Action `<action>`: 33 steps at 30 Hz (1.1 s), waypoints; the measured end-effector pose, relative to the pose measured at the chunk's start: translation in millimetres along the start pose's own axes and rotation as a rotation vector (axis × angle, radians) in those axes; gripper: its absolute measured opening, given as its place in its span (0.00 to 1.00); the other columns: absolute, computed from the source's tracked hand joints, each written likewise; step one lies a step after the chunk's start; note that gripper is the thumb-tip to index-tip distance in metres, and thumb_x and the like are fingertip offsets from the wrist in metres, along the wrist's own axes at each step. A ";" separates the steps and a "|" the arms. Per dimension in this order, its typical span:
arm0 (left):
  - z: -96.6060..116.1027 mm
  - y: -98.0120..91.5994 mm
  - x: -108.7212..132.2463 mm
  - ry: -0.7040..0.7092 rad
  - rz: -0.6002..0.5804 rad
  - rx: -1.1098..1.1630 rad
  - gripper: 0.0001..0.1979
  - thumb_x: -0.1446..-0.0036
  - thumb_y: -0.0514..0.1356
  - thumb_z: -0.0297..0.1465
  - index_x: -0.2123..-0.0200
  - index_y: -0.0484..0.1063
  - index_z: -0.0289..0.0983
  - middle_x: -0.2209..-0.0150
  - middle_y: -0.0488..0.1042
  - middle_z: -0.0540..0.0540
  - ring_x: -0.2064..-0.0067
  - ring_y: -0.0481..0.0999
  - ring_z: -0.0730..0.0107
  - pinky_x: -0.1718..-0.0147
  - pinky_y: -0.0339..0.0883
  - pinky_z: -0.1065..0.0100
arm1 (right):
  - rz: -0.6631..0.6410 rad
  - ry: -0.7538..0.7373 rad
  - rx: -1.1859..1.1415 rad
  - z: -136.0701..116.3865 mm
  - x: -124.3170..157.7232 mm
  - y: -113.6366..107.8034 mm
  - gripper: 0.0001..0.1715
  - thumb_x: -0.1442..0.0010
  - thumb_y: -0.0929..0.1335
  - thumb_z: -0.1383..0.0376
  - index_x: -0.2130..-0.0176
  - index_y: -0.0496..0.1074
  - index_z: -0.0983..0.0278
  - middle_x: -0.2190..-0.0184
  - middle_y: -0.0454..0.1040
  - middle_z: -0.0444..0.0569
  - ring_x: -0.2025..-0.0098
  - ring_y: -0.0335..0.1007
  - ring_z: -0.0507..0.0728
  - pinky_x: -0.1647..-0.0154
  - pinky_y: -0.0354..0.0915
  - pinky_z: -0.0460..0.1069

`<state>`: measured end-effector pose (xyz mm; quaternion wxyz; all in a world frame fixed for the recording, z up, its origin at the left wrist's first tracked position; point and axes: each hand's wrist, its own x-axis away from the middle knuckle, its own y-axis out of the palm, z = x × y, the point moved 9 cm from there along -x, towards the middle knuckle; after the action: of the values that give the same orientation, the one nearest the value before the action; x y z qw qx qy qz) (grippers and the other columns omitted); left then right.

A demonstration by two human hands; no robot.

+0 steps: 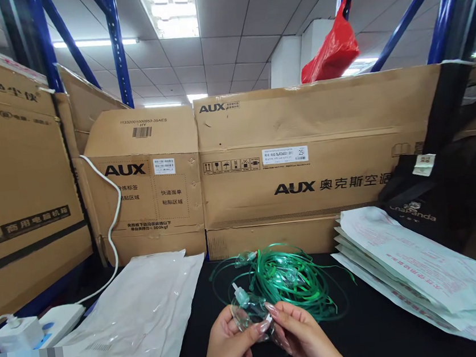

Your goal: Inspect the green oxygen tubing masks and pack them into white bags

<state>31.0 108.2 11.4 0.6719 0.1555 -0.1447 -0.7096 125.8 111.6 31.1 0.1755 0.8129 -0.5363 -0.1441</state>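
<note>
Black tabletop (362, 330) below, left hand (232, 339) and right hand (300, 327) pinch a clear plastic piece (255, 310), each grip closed.

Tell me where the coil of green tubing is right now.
In the head view, the green tubing lies on the black tabletop, just right of centre, beyond the right hand and in front of the long AUX carton.
</note>
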 end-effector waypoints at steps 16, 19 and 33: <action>-2.6 -6.1 -3.5 0.029 0.044 0.045 0.19 0.70 0.70 0.32 0.78 0.61 0.35 0.86 0.67 0.56 0.86 0.59 0.84 0.89 0.51 0.80 | 0.038 -0.045 -0.020 -2.8 5.1 2.9 0.18 0.52 0.69 0.59 0.84 0.62 0.66 0.89 0.60 0.40 0.84 0.48 0.46 0.81 0.45 0.44; -4.5 -7.8 -5.8 0.023 0.039 0.018 0.19 0.71 0.70 0.32 0.78 0.61 0.35 0.86 0.66 0.56 0.85 0.58 0.84 0.88 0.50 0.80 | 0.039 0.017 -0.140 4.8 3.3 2.1 0.15 0.54 0.70 0.62 0.82 0.65 0.67 0.88 0.60 0.39 0.83 0.47 0.45 0.79 0.47 0.43; 1.0 19.6 6.0 -0.062 -0.150 0.201 0.16 0.69 0.69 0.28 0.72 0.71 0.33 0.77 0.75 0.48 0.75 0.71 0.74 0.74 0.62 0.73 | -0.120 0.129 -0.241 10.4 1.6 5.0 0.14 0.55 0.70 0.67 0.83 0.61 0.66 0.89 0.54 0.36 0.86 0.42 0.44 0.82 0.42 0.43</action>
<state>48.0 101.2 20.2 0.5931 0.2103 -0.2236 -0.7443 117.9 107.0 23.9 0.2971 0.8240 -0.4533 -0.1651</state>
